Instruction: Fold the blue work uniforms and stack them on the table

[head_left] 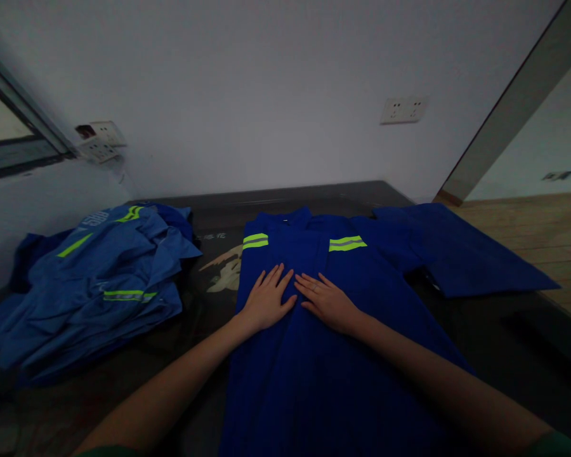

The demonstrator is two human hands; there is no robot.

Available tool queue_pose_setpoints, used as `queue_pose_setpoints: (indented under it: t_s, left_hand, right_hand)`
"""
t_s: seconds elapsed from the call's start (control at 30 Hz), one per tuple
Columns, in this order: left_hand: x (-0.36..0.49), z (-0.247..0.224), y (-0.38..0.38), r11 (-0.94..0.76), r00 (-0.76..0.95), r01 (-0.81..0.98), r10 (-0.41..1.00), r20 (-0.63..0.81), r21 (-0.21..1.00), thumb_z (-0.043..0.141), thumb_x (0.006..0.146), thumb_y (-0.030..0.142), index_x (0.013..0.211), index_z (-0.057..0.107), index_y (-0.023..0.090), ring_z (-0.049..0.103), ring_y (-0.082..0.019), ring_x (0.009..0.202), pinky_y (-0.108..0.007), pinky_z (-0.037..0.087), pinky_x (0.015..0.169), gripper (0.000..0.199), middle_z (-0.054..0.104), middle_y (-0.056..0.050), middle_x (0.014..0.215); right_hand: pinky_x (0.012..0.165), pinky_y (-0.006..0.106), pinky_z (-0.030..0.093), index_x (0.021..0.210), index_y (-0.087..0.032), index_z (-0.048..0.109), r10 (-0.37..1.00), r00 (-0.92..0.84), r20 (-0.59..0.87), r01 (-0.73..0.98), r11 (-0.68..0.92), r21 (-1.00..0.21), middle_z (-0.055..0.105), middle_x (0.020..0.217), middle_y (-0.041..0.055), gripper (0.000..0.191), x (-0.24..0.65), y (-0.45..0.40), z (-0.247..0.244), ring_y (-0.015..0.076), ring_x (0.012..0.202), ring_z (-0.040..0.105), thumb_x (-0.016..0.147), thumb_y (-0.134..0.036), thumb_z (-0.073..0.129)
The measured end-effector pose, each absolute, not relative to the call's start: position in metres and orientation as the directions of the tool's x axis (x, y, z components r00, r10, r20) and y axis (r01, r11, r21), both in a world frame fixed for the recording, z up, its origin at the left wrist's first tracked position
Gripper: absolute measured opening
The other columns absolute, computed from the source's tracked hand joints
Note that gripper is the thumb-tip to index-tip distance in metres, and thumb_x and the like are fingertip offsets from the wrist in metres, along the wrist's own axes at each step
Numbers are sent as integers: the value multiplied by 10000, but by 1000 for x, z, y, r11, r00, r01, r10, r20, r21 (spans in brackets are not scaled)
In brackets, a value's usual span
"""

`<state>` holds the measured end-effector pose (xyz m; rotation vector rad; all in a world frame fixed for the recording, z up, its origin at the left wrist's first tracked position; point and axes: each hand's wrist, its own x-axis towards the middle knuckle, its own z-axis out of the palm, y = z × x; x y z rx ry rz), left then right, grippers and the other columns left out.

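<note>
A dark blue work shirt (342,355) with yellow-green reflective chest strips lies spread out before me, its collar toward the wall. Flat on the middle of its front rests my left hand (269,298), fingers stretched out. My right hand (328,301) lies beside it, also palm down with straight fingers, a ring on one of them. The fingertips of the two hands are close together, and neither hand grips the cloth. On the left side the shirt's edge looks straight; on the right a sleeve (400,244) spreads outward.
A heap of crumpled blue work clothes (105,273) with reflective strips is at the left. Another flat blue piece of cloth (476,254) lies at the right edge of the dark table (209,216). Sockets (404,110) sit on the wall behind.
</note>
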<state>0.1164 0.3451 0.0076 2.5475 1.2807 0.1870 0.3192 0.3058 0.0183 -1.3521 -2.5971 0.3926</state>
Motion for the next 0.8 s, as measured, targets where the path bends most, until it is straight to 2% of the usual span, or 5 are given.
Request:
queue_pose_setpoints:
  t_s: [0.17, 0.37, 0.53, 0.7, 0.8]
  left_hand:
    - [108, 11, 362, -525, 558, 761, 829, 29, 381, 369, 971, 363, 1325, 520, 265, 448, -212, 1299, -442, 320, 1086, 397, 508, -44, 1404]
    - [109, 2, 366, -470, 491, 840, 871, -11, 270, 366, 957, 364, 1464, 324, 139, 242, -230, 1425, -460, 197, 1164, 556, 285, -100, 1534]
    - [112, 1, 364, -467, 487, 866, 869, -88, 179, 311, 969, 385, 1490, 283, 201, 209, -210, 1436, -457, 187, 1168, 553, 262, -61, 1545]
    - [111, 5, 363, -499, 516, 851, 853, -77, 165, 319, 976, 372, 1499, 224, 333, 203, -212, 1438, -473, 216, 1148, 533, 260, -46, 1550]
    - [112, 6, 364, -494, 512, 855, 852, -110, 157, 324, 977, 369, 1486, 260, 348, 197, -224, 1439, -485, 210, 1144, 513, 251, -53, 1553]
  right_hand:
    - [1131, 513, 268, 1403, -202, 446, 830, -557, 0, 785, 527, -325, 417, 1466, 93, 444, 320, 306, 20, 214, 1377, 351, 966, -277, 415]
    - [1139, 501, 260, 1403, -185, 446, 829, -558, 26, 774, 532, -344, 406, 1475, 89, 449, 322, 304, 23, 215, 1382, 341, 964, -278, 420]
    - [1119, 473, 314, 1376, -175, 486, 857, -513, 52, 785, 492, -377, 446, 1446, 112, 435, 323, 302, 25, 220, 1350, 397, 953, -262, 434]
    - [1129, 469, 299, 1372, -159, 490, 861, -509, 19, 793, 477, -380, 458, 1439, 113, 436, 322, 303, 27, 227, 1340, 410, 952, -267, 448]
    - [1133, 465, 295, 1378, -153, 483, 859, -512, 10, 777, 469, -419, 436, 1454, 118, 447, 324, 302, 30, 229, 1356, 385, 943, -252, 465]
